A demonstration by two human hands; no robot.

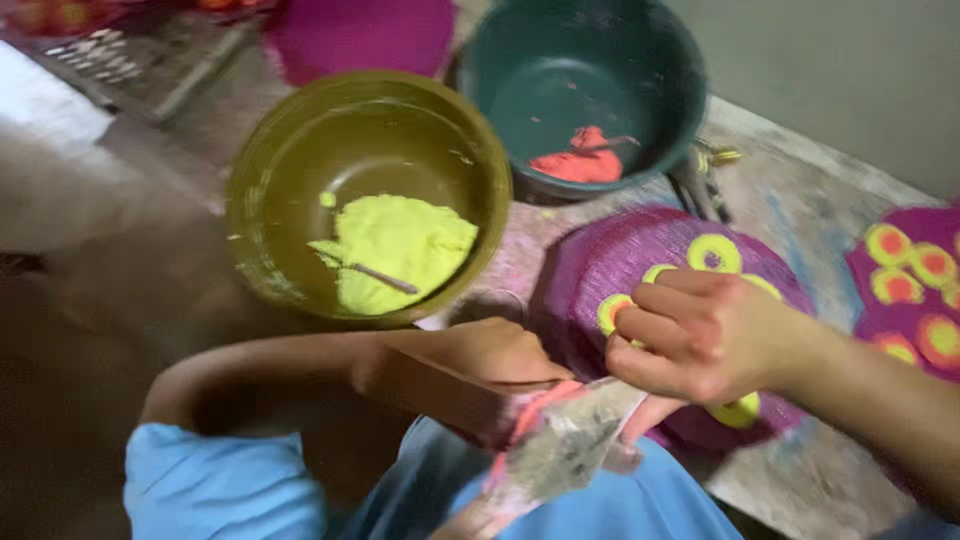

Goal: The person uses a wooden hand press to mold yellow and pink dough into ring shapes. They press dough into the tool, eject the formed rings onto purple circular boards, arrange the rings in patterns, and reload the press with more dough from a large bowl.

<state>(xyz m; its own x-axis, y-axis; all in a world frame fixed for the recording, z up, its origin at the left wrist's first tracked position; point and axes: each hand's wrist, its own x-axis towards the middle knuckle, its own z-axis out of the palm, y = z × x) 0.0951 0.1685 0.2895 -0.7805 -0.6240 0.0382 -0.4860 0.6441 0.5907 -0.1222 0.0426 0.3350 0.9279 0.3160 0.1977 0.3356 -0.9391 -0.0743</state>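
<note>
My left hand rests low at centre, fingers closed against a smeared clear plastic bag that lies over my lap. My right hand is curled shut on the bag's upper end, just over a purple round mat. Yellow-green rings of paste lie on that mat, some partly hidden under my right hand. The image is blurred, so the exact grip of the left fingers is unclear.
An olive bowl holds yellow-green paste and a small stick. A dark teal bowl behind it holds orange-red paste. A second purple mat with yellow-and-orange rings lies at right. Another purple mat sits at the top.
</note>
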